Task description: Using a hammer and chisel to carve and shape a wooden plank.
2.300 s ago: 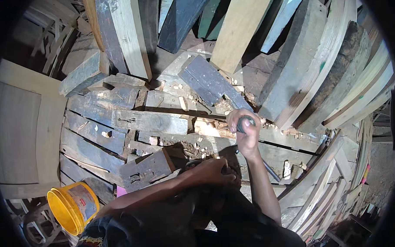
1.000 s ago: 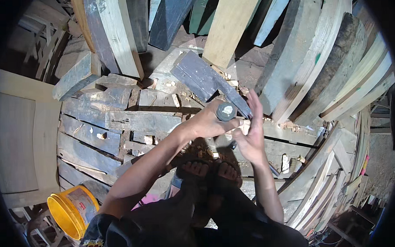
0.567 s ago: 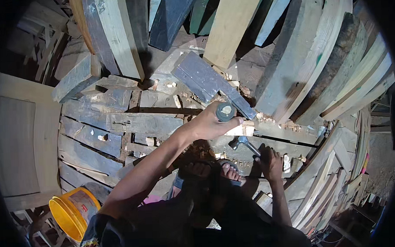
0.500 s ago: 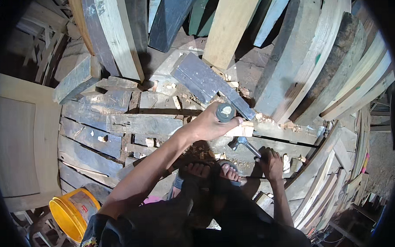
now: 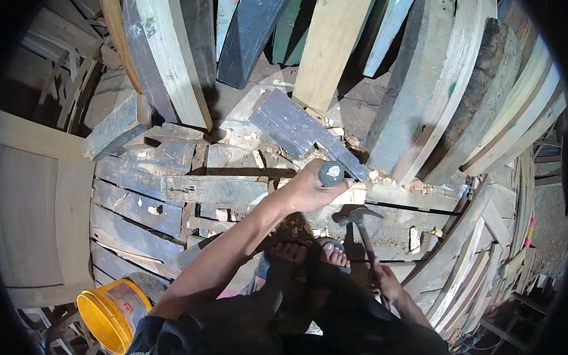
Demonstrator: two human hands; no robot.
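My left hand [image 5: 304, 190] is wrapped round a dark-handled chisel [image 5: 331, 173]. Its round, worn butt faces up and its blade is hidden below the hand. Under it lies a grey-painted timber [image 5: 289, 122] with a notch in its edge, touching a pale freshly cut wood piece [image 5: 358, 194]. In my right hand [image 5: 385, 281] is a claw hammer [image 5: 359, 217], gripped low on its handle. The hammer head is near my feet, apart from the chisel and to its lower right.
Long boards [image 5: 329, 47] lean in a row at the far side. Wood chips lie scattered over the slatted planks [image 5: 212, 189] underfoot. A yellow bucket [image 5: 104, 321] stands at lower left beside a panelled door [image 5: 29, 211]. Stacked strips [image 5: 468, 268] lie at right.
My right hand has drawn down towards me, and the hammer has turned so its handle points more toward me. The left hand keeps its grip on the chisel.
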